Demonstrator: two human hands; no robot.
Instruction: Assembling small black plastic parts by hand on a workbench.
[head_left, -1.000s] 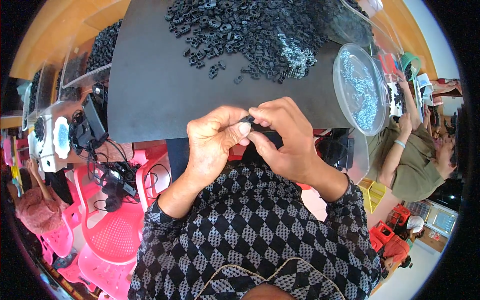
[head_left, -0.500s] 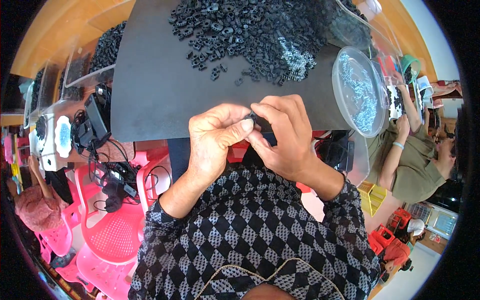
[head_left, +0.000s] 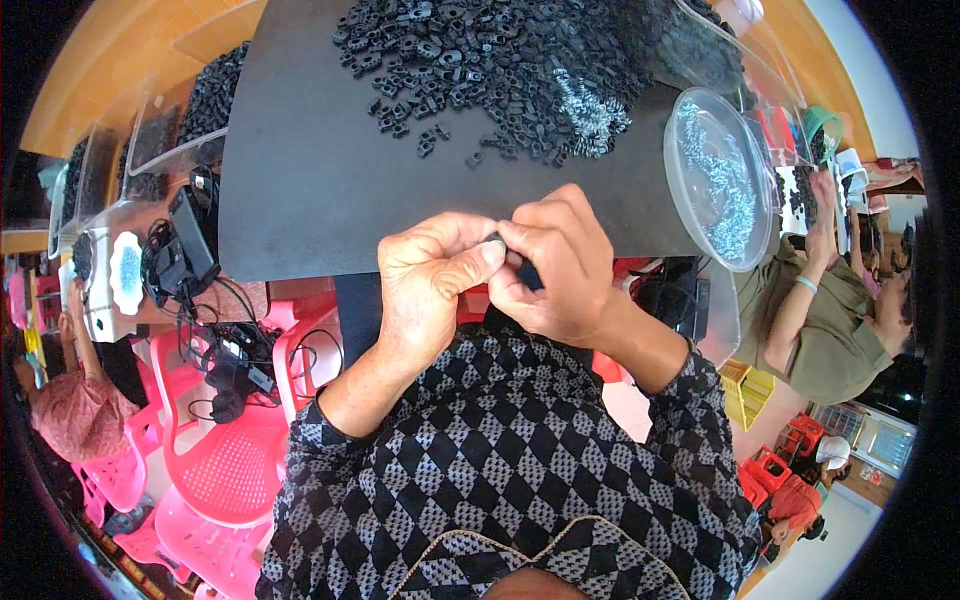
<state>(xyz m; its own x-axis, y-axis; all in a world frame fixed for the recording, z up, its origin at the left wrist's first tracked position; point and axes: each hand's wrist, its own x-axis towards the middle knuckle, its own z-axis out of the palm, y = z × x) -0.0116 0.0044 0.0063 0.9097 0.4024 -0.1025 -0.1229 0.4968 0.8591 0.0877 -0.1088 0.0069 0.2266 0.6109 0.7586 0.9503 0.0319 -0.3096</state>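
Observation:
My left hand (head_left: 425, 275) and my right hand (head_left: 560, 265) meet just over the near edge of the dark table. Between their fingertips is a small black plastic part (head_left: 494, 238), mostly covered by the thumbs and forefingers. Both hands are closed on it in a pinch. Beyond them lies a wide heap of small black plastic parts (head_left: 450, 75). A little pile of shiny metal springs (head_left: 592, 118) rests at the heap's right front. To the right, a round clear tub (head_left: 676, 170) holds many more springs.
Clear bins of black parts (head_left: 215, 90) stand at the far left. A black box with tangled cables (head_left: 195, 235) sits left of the table, above a pink chair (head_left: 225, 470). Co-workers sit at both sides; one in an olive top (head_left: 835, 335) is at right.
My right hand's fingers have drawn in closer around the black part, and its forefinger tip has shifted slightly left and down. The co-worker at right has raised an arm.

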